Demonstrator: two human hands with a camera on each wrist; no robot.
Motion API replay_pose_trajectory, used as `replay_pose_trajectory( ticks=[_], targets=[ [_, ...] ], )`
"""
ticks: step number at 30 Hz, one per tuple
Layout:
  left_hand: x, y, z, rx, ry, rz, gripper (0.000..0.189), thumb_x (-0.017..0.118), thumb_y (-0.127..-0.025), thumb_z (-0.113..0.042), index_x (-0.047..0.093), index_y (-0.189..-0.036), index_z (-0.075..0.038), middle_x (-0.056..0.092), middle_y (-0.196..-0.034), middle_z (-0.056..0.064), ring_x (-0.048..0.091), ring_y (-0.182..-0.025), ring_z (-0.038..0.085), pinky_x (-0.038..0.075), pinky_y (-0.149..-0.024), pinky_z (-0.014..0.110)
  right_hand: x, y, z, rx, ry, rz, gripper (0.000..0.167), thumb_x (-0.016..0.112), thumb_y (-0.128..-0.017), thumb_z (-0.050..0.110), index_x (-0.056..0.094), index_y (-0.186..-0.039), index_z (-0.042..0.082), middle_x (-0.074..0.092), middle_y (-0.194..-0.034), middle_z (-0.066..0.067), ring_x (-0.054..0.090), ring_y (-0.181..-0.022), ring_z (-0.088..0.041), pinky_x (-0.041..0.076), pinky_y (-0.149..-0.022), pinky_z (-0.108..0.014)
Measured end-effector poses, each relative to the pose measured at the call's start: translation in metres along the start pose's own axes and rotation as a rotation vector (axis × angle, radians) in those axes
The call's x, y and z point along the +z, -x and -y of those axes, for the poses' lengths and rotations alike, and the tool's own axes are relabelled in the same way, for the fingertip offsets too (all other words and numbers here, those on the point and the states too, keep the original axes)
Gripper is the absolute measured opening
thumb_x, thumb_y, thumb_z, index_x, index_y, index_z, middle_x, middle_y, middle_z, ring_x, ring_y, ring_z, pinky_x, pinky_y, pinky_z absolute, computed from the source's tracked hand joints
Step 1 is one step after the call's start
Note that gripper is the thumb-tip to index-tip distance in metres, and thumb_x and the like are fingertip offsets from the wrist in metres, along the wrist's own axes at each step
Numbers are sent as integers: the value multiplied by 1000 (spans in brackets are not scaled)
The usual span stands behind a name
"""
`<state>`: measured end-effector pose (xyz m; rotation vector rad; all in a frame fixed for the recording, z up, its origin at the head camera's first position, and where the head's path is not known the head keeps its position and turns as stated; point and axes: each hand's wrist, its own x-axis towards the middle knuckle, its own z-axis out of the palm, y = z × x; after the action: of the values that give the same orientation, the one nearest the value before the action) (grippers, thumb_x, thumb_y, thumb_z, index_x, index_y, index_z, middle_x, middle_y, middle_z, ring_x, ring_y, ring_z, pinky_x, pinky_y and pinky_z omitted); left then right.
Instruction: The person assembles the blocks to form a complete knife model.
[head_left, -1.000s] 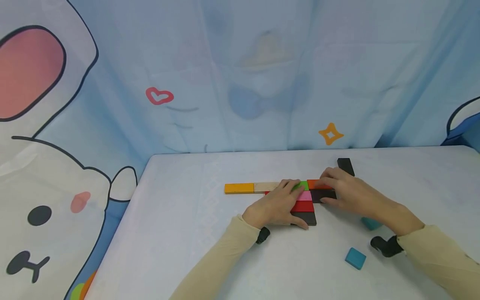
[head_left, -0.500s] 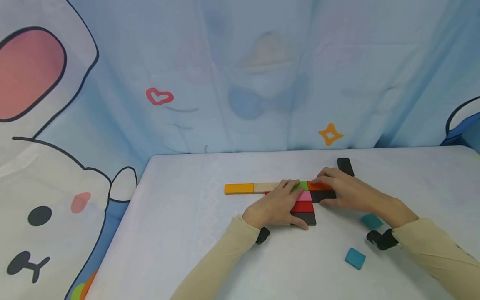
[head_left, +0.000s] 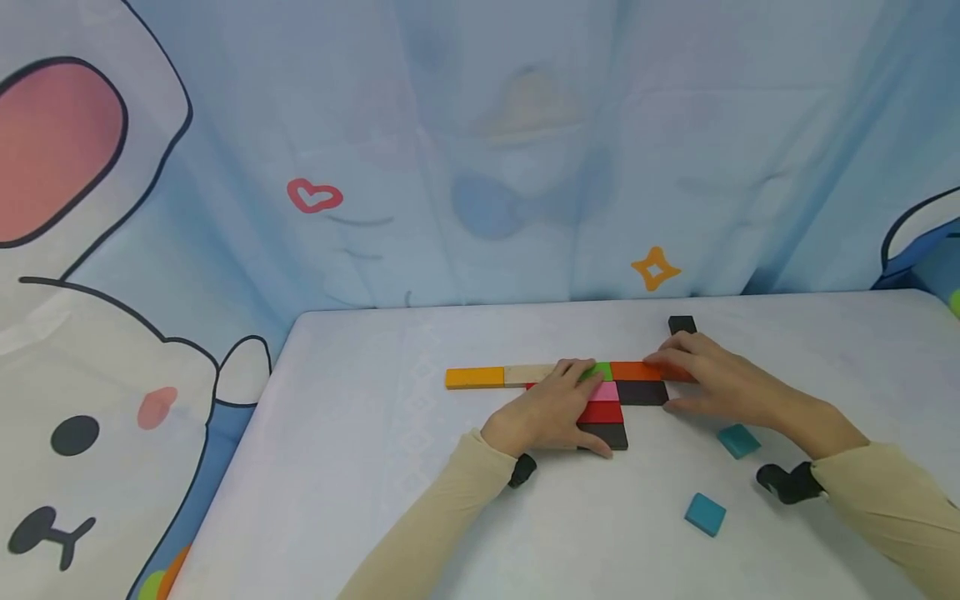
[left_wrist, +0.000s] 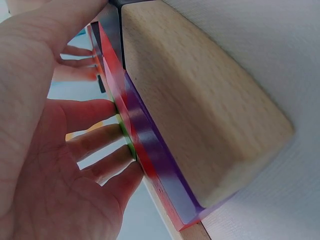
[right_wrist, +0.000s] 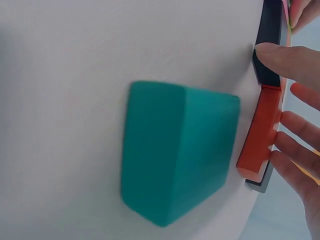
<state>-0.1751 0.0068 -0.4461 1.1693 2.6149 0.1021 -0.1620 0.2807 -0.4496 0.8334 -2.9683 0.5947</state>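
Coloured blocks lie side by side in a flat, stepped arrangement. My left hand (head_left: 551, 410) lies over its middle, fingertips at the green block (head_left: 600, 369) and thumb by the near dark block (head_left: 609, 435). Pink (head_left: 606, 391) and red (head_left: 602, 412) blocks show between them. In the left wrist view, a purple block (left_wrist: 160, 142) and a bare wooden side (left_wrist: 200, 90) face the camera. My right hand (head_left: 738, 387) is at the right end: its thumb touches the black block (right_wrist: 269, 30), its fingertips the far side of a red-orange block (right_wrist: 260, 135).
A yellow-orange block (head_left: 475, 378) and a plain wood block (head_left: 528, 375) extend the back row leftward. Two teal blocks lie loose, one near the right wrist (head_left: 738, 442), one nearer (head_left: 706, 514). Another black block (head_left: 682, 323) is partly hidden behind my right hand. A printed curtain (head_left: 480, 125) hangs behind.
My right hand has slid a little to the right along the blocks, uncovering more of the orange and black ones. My left hand stays in place. The head view has shifted slightly.
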Motion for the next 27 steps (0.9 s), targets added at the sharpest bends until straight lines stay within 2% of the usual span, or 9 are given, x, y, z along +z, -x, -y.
replay_pose_trajectory(
  ticks=[5,9,15,22,27],
  targets=[
    [0,0,1,-3,4,-1,104,73,-87,-69,34,-164,-12,25,-171,5,25,-154,19,30,-122,24,0,-2,1,-10,-12,-2,57,94,-77,15,70,-128,5,61,-118,-9,57,-110,-30,59,-90,-55],
    [0,0,2,-4,5,-1,104,72,-87,-70,33,-165,-12,25,-171,5,24,-154,19,29,-122,23,-6,-5,-2,70,-45,-6,52,90,-84,19,69,-130,5,60,-123,-16,54,-115,-37,56,-94,-62],
    [-1,1,2,1,5,-2,104,72,-87,-69,33,-164,-11,25,-170,5,25,-154,19,29,-122,24,-13,-13,-15,171,-28,-44,50,80,-94,23,64,-132,-6,53,-133,-33,47,-121,-50,49,-97,-71],
    [-1,1,1,13,-5,2,103,71,-88,-70,33,-164,-11,25,-171,6,25,-155,20,27,-123,23,-12,-27,-34,283,-17,-61,55,79,-94,20,59,-131,-15,47,-132,-41,44,-121,-56,44,-101,-73],
    [0,0,2,14,-9,-2,103,71,-88,-70,34,-164,-11,26,-170,6,25,-154,20,27,-123,23,-10,-36,-43,343,-44,-30,55,76,-94,18,57,-131,-18,45,-131,-43,44,-117,-55,45,-101,-72]
  ],
)
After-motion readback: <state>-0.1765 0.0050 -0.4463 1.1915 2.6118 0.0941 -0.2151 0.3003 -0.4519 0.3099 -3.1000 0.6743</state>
